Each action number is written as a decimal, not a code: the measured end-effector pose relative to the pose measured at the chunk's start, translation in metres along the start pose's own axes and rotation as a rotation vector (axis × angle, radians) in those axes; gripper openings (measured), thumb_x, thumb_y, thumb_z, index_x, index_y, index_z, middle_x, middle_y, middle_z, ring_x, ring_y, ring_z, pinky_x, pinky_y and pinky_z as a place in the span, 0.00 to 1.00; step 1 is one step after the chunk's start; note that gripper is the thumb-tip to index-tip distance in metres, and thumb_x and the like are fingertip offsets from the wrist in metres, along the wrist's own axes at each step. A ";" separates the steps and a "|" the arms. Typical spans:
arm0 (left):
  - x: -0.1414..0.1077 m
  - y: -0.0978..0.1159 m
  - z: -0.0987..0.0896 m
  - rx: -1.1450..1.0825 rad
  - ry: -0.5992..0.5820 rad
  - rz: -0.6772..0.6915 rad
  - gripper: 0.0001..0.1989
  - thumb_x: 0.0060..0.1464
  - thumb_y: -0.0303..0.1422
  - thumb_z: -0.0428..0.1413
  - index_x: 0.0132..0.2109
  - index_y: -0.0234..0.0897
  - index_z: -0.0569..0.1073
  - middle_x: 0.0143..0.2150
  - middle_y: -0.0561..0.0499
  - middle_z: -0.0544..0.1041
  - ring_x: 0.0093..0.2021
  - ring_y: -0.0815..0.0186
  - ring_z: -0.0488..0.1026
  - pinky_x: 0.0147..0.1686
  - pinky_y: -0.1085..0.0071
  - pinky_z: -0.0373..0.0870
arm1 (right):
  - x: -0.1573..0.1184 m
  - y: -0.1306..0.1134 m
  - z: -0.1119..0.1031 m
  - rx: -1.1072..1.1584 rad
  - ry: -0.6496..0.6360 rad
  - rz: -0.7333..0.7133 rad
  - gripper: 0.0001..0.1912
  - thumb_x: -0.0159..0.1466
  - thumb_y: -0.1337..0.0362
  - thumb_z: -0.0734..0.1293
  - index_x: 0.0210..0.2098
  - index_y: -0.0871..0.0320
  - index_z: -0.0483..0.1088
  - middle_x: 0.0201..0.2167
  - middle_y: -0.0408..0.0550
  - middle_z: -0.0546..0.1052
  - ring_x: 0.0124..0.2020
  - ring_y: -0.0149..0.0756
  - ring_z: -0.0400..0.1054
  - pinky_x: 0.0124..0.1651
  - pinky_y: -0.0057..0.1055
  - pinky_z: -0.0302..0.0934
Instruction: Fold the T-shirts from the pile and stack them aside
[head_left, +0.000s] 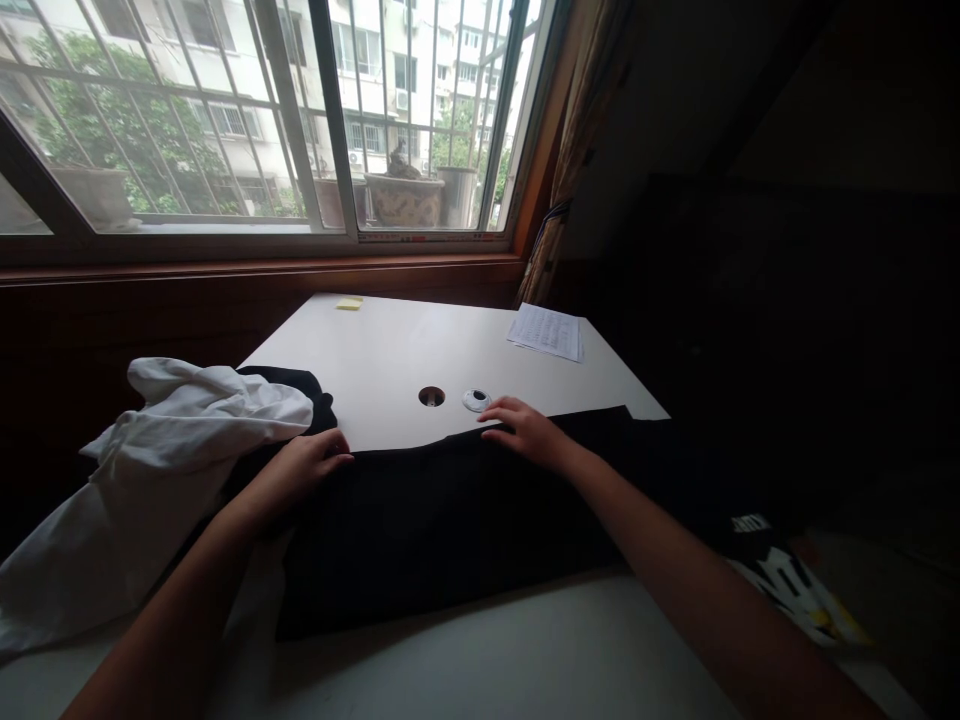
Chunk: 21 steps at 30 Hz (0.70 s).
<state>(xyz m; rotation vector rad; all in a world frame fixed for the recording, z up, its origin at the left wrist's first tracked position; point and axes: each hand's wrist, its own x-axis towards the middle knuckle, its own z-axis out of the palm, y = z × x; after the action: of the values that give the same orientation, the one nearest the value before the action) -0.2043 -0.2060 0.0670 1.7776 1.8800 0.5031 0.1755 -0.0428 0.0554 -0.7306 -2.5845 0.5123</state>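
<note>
A flat-laid piece of black clothing (450, 530) stretches across the white table; its exact kind is too dark to make out. At its far left corner, my left hand (307, 468) has its fingers closed on the cloth's edge. My right hand (529, 435) rests at the far edge, right of the middle, fingers apart and partly stretched over the cloth. Left of my left hand lies a crumpled white garment (187, 420), with a dark cloth (300, 382) bunched behind it.
The white table (382, 350) has a round cable hole (431, 397) with its loose cover (477, 400) beside it. Farther back are yellow sticky notes (349, 303) and printed papers (547, 332). Dark fabric with white lettering (795, 585) lies at the lower right. A barred window stands behind.
</note>
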 end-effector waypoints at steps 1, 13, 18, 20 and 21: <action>0.000 -0.002 -0.001 -0.015 -0.004 -0.004 0.16 0.56 0.47 0.55 0.39 0.40 0.76 0.35 0.49 0.80 0.36 0.57 0.76 0.35 0.68 0.69 | 0.010 -0.013 0.010 0.043 -0.050 -0.043 0.15 0.69 0.55 0.66 0.54 0.47 0.74 0.53 0.49 0.74 0.53 0.44 0.69 0.57 0.44 0.65; 0.003 -0.011 -0.001 0.117 0.060 0.028 0.10 0.54 0.39 0.56 0.31 0.39 0.75 0.36 0.47 0.75 0.35 0.58 0.73 0.37 0.65 0.69 | 0.046 -0.024 0.060 -0.143 -0.075 -0.035 0.07 0.68 0.59 0.68 0.41 0.53 0.76 0.41 0.50 0.76 0.44 0.42 0.68 0.47 0.39 0.64; 0.000 0.001 0.011 0.219 0.089 0.190 0.13 0.56 0.27 0.52 0.43 0.41 0.79 0.46 0.45 0.76 0.46 0.55 0.72 0.48 0.61 0.69 | 0.023 0.007 0.039 -0.251 -0.050 0.062 0.10 0.67 0.54 0.69 0.41 0.53 0.73 0.43 0.49 0.76 0.45 0.44 0.67 0.50 0.43 0.61; 0.000 0.009 0.020 0.277 0.103 0.262 0.18 0.55 0.23 0.51 0.48 0.41 0.79 0.49 0.45 0.76 0.49 0.54 0.70 0.51 0.58 0.68 | 0.011 0.024 0.024 -0.315 -0.055 0.115 0.11 0.66 0.52 0.70 0.39 0.53 0.72 0.42 0.49 0.77 0.45 0.46 0.67 0.50 0.45 0.61; 0.000 0.013 0.026 0.291 0.106 0.298 0.20 0.56 0.22 0.50 0.51 0.41 0.78 0.50 0.45 0.76 0.50 0.54 0.70 0.52 0.58 0.69 | 0.005 0.034 0.016 -0.344 -0.055 0.141 0.12 0.65 0.51 0.70 0.38 0.53 0.72 0.41 0.49 0.77 0.45 0.47 0.66 0.50 0.46 0.61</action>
<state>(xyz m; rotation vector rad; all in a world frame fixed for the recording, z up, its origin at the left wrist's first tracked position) -0.1782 -0.2071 0.0536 2.2840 1.8413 0.4533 0.1780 -0.0171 0.0278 -1.0298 -2.7184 0.1277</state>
